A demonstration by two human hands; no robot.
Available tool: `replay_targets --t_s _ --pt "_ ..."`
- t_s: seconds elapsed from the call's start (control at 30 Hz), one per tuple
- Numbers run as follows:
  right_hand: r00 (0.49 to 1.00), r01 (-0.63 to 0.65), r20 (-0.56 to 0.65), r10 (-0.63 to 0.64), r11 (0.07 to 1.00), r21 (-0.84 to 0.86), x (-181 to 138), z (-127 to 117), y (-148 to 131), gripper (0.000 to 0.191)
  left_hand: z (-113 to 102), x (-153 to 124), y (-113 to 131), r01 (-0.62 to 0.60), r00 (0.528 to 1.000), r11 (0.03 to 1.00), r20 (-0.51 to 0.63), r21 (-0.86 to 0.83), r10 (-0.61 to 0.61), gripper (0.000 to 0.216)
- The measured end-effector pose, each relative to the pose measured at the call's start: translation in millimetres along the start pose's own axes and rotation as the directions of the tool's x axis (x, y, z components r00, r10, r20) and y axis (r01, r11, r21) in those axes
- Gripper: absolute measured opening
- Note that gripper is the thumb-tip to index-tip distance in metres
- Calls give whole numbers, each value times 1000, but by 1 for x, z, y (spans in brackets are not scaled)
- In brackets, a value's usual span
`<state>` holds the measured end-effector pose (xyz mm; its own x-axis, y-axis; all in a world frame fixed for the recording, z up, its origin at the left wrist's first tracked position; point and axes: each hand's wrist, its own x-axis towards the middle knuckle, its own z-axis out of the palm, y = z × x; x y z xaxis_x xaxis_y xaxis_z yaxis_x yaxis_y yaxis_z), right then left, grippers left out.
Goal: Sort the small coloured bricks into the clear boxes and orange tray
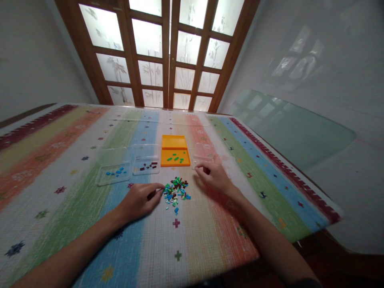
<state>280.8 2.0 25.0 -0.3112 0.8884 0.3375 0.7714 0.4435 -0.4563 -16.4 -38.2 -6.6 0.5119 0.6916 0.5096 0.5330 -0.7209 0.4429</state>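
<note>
A mixed pile of small toy building bricks [175, 190] in green, blue, brown and white lies on the striped tablecloth. At its left edge, my left hand [139, 202] rests with thumb and forefinger tips close together; whatever may be between them is too small to make out. My right hand [214, 176] is pinched over the near left part of a clear plastic box [202, 150]. A tiny pale piece seems to be by its fingertips, but I cannot tell if it is held. Between the hands, behind the pile, an open orange case [174, 141] holds several green bricks [176, 159].
Left of the orange case stands a clear box [146, 173] with several brown bricks [154, 165]. Farther left, another clear box [112, 182] contains several blue bricks [120, 170]. The patterned tablecloth [177, 240] covers the table, with a white wall [330, 80] to the right.
</note>
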Motion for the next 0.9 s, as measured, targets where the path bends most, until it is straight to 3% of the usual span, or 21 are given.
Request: replay_targets --t_s 0.2,0.3,0.4,0.57,0.9 --pt "954 178 209 -215 967 183 -20 30 -45 24 0 -2 3 -110 994 994 16 -19 110 27" --pt "924 262 238 -301 948 180 -24 38 -49 26 1 0 4 -196 980 981 38 -6 196 30" --pt "894 332 255 -368 927 174 -24 39 -48 28 2 2 6 -192 981 981 24 3 192 21" --pt "890 323 288 -353 935 148 -21 32 -48 28 2 2 8 -158 987 987 -16 0 158 16" --pt "879 333 317 -357 934 127 -21 37 -52 24 0 5 11 -275 961 961 27 -8 275 18"
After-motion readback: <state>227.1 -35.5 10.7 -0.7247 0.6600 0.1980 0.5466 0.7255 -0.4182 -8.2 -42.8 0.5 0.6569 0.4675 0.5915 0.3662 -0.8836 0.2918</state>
